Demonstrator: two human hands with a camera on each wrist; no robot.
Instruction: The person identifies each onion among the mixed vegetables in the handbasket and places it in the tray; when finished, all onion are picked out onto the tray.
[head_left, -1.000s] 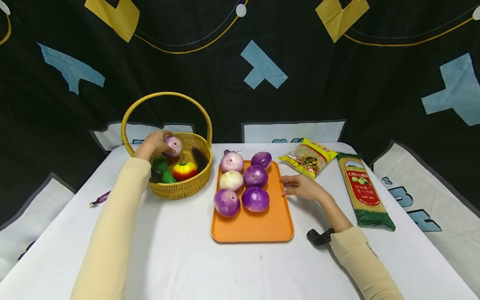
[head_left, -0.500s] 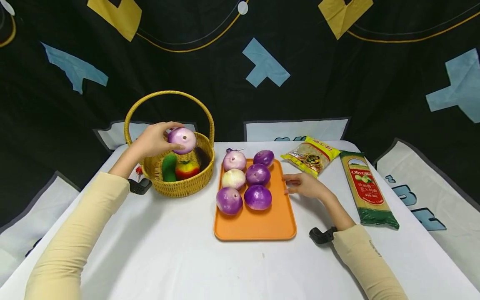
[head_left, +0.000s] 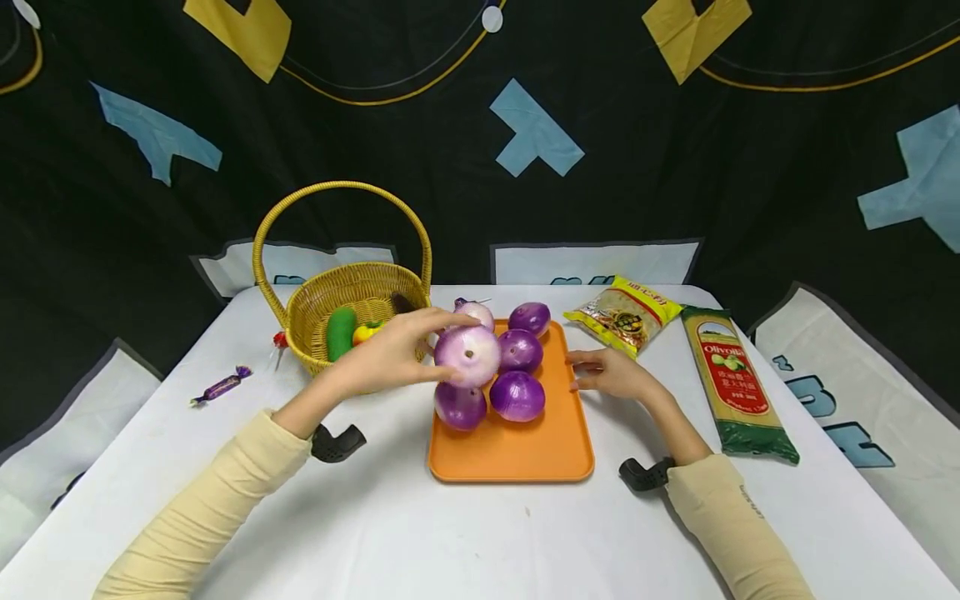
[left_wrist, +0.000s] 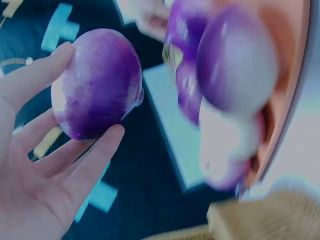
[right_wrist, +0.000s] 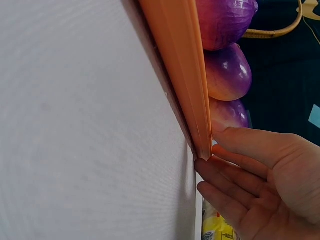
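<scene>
White table (head_left: 465, 542), black patterned backdrop behind. On the table, biggest first: wicker basket (head_left: 352, 375) at left with a green vegetable (head_left: 340, 332) and a red-yellow one partly hidden inside; orange tray (head_left: 517, 454) at centre carrying purple onions (head_left: 517, 395); spaghetti pack (head_left: 735, 385) and yellow noodle bag (head_left: 624, 314) at right; a wrapped candy (head_left: 222, 387) far left.

Left hand (head_left: 390, 357) is wrapped around a pale purple onion (head_left: 468, 354) — fingers under and behind, thumb over the top, as the left wrist view shows (left_wrist: 97, 82). The held onion hangs in the air above the tray's left side, over the onions already lying there and not touching them as far as I can tell. Right hand (head_left: 611, 372) lies flat with relaxed straight fingers on the table against the tray's right rim (right_wrist: 187, 75); fingertips (right_wrist: 220, 152) touch the rim's corner and grip nothing.

To do this step well, judging from the layout: the back of the tray is crowded, the near part is bare — that bare strip looks like the safest spot. Round onions roll, so lower it until it rests flat before easing the fingers off, and avoid knocking the neighbours. The right hand pressing the rim should keep the tray from sliding.
</scene>
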